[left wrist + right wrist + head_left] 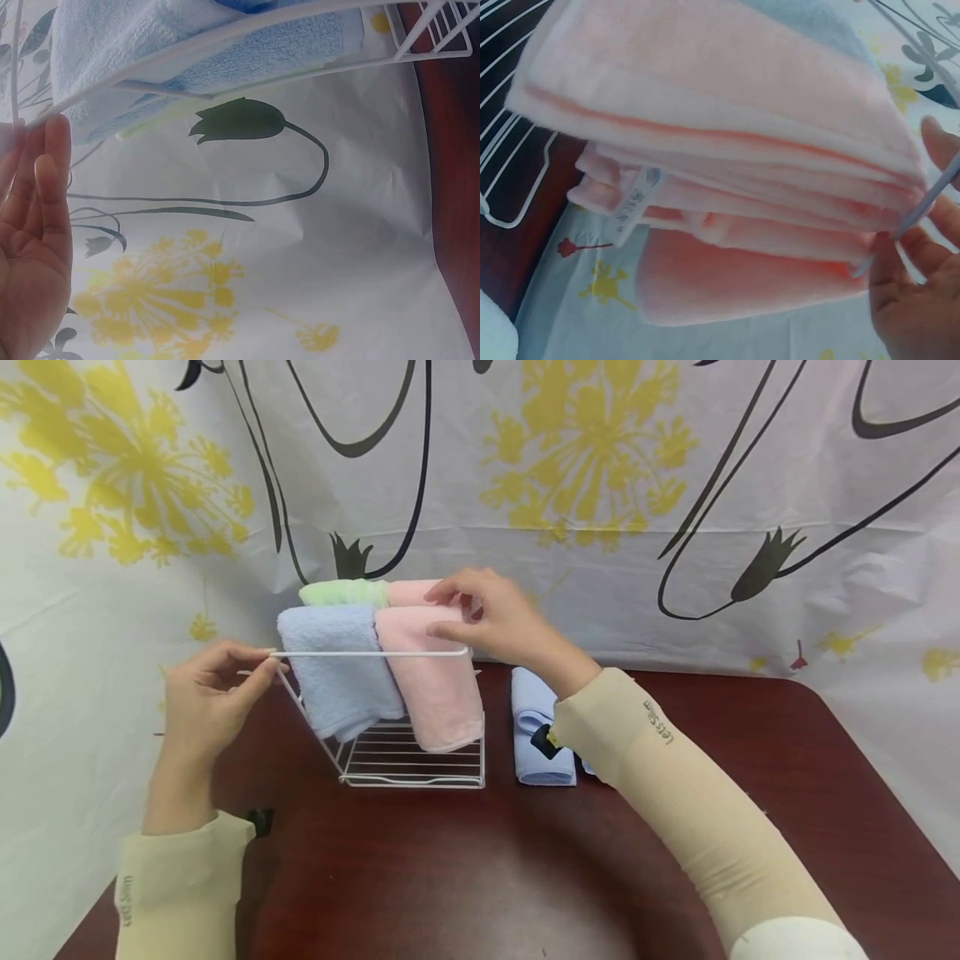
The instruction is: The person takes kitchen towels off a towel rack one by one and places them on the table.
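The left hand (pixel 206 693) pinches a top corner of the white rack (pixel 412 783) at the table's (pixel 450 877) back. A blue towel (pixel 337 672), then a pink towel (pixel 438 693) hang on it. The right hand (pixel 502 618) grips another corner. Rightmost lies a blue cloth (pixel 543 767).

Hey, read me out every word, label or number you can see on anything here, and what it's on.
"Lets Slim": on the right sleeve, in dark letters.
"Lets Slim": on the left sleeve, fainter.
Too blurred to read: print on the white tag by the pink towels.
No numbers that I can make out.
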A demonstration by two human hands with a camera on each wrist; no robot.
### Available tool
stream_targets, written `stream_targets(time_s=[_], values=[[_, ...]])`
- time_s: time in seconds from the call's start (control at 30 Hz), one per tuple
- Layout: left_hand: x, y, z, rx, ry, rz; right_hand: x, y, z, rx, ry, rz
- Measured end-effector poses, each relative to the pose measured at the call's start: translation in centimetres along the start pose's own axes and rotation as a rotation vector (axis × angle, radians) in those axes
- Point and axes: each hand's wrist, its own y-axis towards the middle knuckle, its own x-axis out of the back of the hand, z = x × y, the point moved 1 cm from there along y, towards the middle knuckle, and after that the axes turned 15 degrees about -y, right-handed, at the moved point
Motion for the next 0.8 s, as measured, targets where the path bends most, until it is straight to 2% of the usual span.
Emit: stream_targets(time_s=[0.1, 0.2, 0.37, 0.57, 0.8], values=[[-0.2, 0.0, 0.0, -0.003, -0.012, -0.006, 0.1, 0.2, 0.4, -0.012, -0.033, 0.072], [-0.3, -0.1, 0.0, -0.004, -0.029, -0.017, 0.2, 0.2, 0.8, -0.029, -0.065, 0.111], [-0.6, -0.4, -0.1, -0.015, 0.028, -0.026, 0.5, 0.1, 1.4, -0.084, -0.108, 0.151], [-1.0, -0.4, -0.2, -0.011, 0.104, -0.048, 0.7, -0.1, 2.4, -0.155, -0.142, 0.127], [-1.0, -0.4, 0.1, -0.029, 0.061, -0.074, 0.4, -0.4, 2.5, -0.161, -0.130, 0.086]])
